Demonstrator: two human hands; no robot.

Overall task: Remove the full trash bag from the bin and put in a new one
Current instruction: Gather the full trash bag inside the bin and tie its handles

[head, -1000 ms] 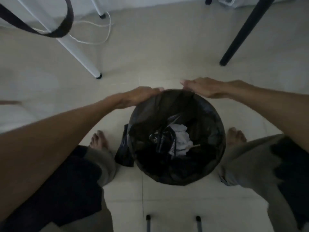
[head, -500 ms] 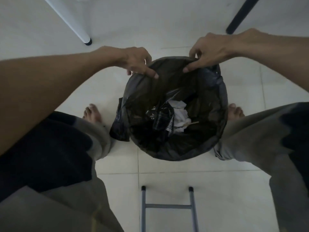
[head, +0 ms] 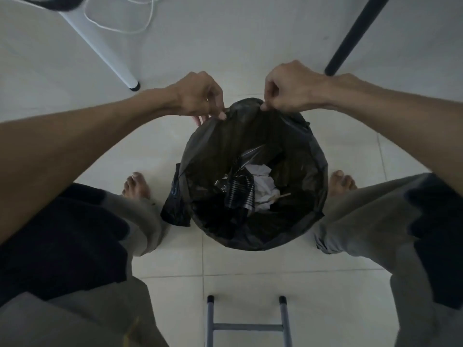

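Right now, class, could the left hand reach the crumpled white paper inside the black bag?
Probably yes: the left hand pinches the bag's rim, and the crumpled white paper lies uncovered below.

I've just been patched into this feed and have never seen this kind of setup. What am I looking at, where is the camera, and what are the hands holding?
There is no machine here: a person wears one camera on the head, looking down past bare arms and knees. The left hand and right hand each pinch the far edge of the black trash bag with their fingers. The bag lines a round bin on the tiled floor between the person's bare feet. Inside lie crumpled white paper and a dark wrapper. Nearby stand a white leg, a black leg and a metal frame.
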